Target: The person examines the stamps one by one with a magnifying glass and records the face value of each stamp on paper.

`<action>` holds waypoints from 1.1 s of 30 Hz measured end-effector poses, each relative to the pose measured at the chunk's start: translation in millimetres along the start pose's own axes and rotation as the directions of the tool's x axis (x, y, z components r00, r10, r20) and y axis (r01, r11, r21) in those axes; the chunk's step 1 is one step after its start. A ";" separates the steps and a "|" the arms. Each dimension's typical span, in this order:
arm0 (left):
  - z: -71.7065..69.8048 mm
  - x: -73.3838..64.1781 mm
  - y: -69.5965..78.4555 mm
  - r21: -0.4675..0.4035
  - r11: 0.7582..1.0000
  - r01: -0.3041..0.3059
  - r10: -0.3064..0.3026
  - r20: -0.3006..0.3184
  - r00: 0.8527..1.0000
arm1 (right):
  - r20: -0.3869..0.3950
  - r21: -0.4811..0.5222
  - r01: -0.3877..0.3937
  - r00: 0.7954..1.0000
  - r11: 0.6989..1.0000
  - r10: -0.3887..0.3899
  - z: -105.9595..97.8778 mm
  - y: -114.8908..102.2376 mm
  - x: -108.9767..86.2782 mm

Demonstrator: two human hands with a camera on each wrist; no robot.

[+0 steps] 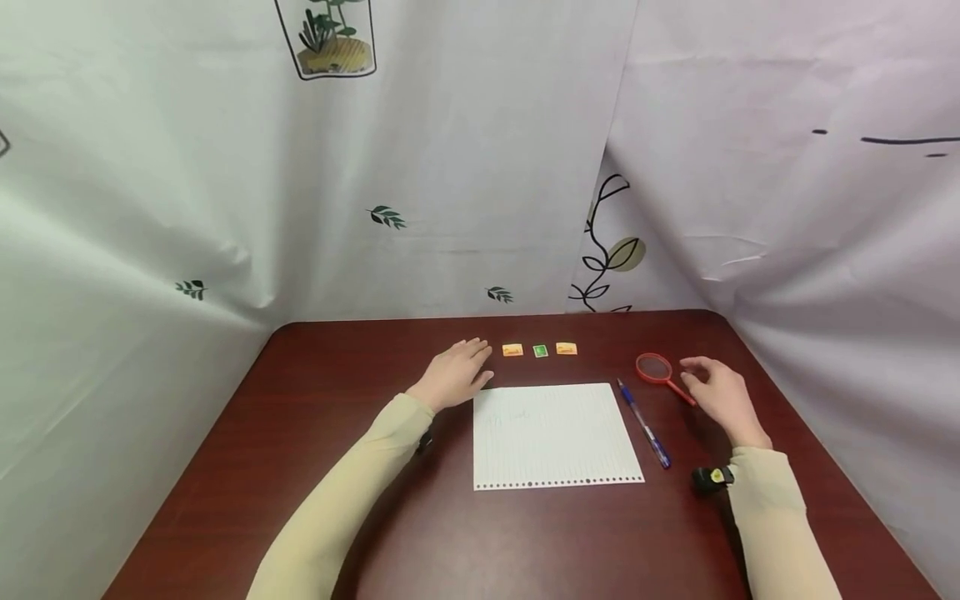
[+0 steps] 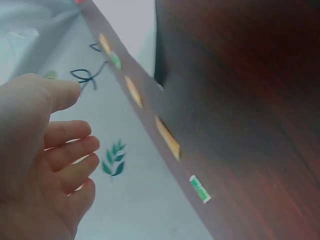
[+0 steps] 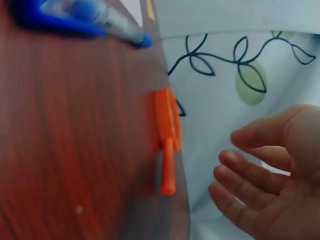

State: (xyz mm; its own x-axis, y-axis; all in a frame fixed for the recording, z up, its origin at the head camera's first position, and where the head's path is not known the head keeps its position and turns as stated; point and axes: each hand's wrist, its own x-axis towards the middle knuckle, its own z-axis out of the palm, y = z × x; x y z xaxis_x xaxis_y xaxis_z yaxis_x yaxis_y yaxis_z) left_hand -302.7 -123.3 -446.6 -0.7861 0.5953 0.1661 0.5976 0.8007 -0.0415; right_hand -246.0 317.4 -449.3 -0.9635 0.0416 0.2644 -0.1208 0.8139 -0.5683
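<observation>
Person's L hand point(image 1: 454, 372) holds nothing, fingers relaxed, nr top-L corner of lined paper point(image 1: 555, 437) & small stamps point(image 1: 541, 352). R hand point(image 1: 723, 400), fingers loosely bent, also unoccupied, just beside red mag. glass point(image 1: 667, 382) on table point(image 1: 540, 550); pen point(image 1: 645, 425) btwn glass & paper.

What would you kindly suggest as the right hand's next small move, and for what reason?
Probably lowering the right hand to pinch the handle of the red magnifying glass: the handle points toward that side, close to the hand in the head view, while the right wrist view shows the hand holding nothing and apart from it.
</observation>
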 end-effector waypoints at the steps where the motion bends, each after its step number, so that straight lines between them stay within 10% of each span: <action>1: 2.5 3.7 -1.3 0.001 1.000 -0.001 0.001 0.010 1.000 | 0.024 -0.006 -0.012 1.000 1.000 0.012 1.5 2.4 0.2; 19: 32.3 47.8 -2.0 0.120 0.993 -0.020 -0.001 0.177 0.984 | 0.173 -0.056 -0.019 0.985 0.998 0.028 19.8 20.3 2.7; 33: 47.9 60.1 2.3 0.088 0.996 -0.010 -0.006 0.174 0.985 | 0.191 -0.052 -0.047 0.980 0.998 0.056 17.5 21.4 6.2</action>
State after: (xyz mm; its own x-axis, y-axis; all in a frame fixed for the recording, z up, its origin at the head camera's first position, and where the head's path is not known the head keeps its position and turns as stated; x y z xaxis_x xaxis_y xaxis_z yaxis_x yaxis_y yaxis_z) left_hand -356.1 -82.5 -484.0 -0.8050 0.5933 -0.0075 0.5890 0.7976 -0.1299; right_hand -258.7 325.0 -473.4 -0.9966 -0.0238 0.0785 -0.0625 0.8402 -0.5387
